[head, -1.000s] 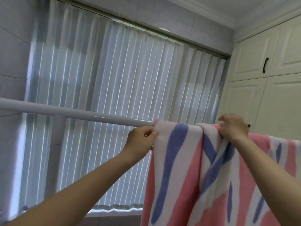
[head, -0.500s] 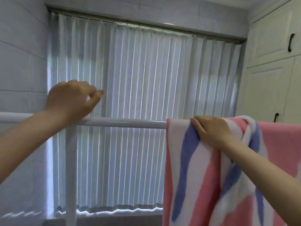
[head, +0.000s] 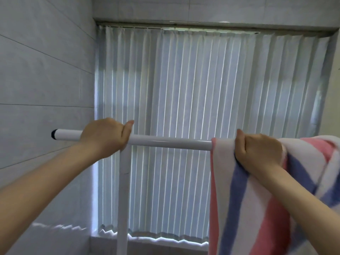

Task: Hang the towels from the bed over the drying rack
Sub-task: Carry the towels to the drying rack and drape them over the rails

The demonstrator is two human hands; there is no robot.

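1. Gripping the bar [head: 169, 143] now, the left hand [head: 105, 138] has let go of the towel's edge and moved out to 9 o'clock; its fingers curl over the white tube right above the upright post [head: 123, 190].
2. The right hand [head: 257, 150] has slid from the bunched middle of the towel [head: 239, 208] to its left edge, and clenches cloth and bar together at 3 o'clock.
3. The striped towel hangs over the bar from that edge out past the frame at 3 o'clock, its folds bunched behind the wrist. I judge it hung but not yet spread; the left hand looks set to steady the rack while the right drags the edge along.
4. Bare bar runs between the two hands, so there is room to pull the towel toward 9 o'clock.
5. The bar's black-capped end [head: 53, 134] sticks out past the left hand, near the tiled wall [head: 46, 70]; beyond the post there is little rail to use.
6. Blinds [head: 202, 89] hang behind the rack at 12 o'clock, apart from it as far as I can tell.
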